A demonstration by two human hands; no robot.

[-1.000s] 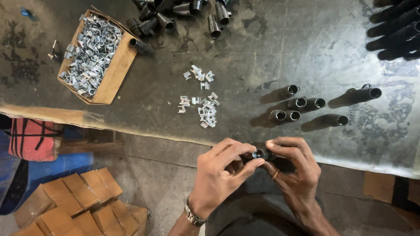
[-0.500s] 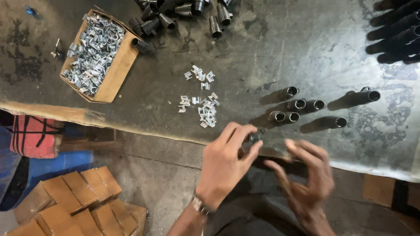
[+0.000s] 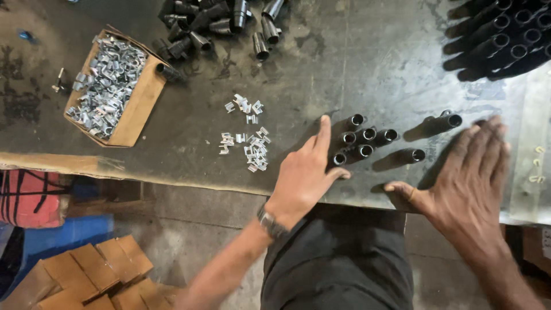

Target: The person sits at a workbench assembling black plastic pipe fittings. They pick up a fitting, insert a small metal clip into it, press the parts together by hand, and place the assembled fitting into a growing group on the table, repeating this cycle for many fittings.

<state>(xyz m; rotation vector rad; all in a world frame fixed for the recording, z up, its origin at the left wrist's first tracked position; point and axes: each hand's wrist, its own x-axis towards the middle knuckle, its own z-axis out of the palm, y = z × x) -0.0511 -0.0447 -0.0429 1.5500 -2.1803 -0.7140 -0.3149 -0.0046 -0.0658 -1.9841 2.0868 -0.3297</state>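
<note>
left hand [image 3: 304,172] spread, flat on the table [image 3: 367,63], fingertips at the standing cluster of black tubes [image 3: 361,140] | right hand [image 3: 468,178] open, blurred, holding nothing, just right of the cluster | change: a second ago both hands pinched one tube together; now it's been let go among the cluster | outward: loose metal clips [image 3: 247,138] to the left, cardboard box of clips [image 3: 112,86] beyond

One head-worn camera looks steeply down, fairly close, onto the metal workbench [image 3: 356,51].
</note>
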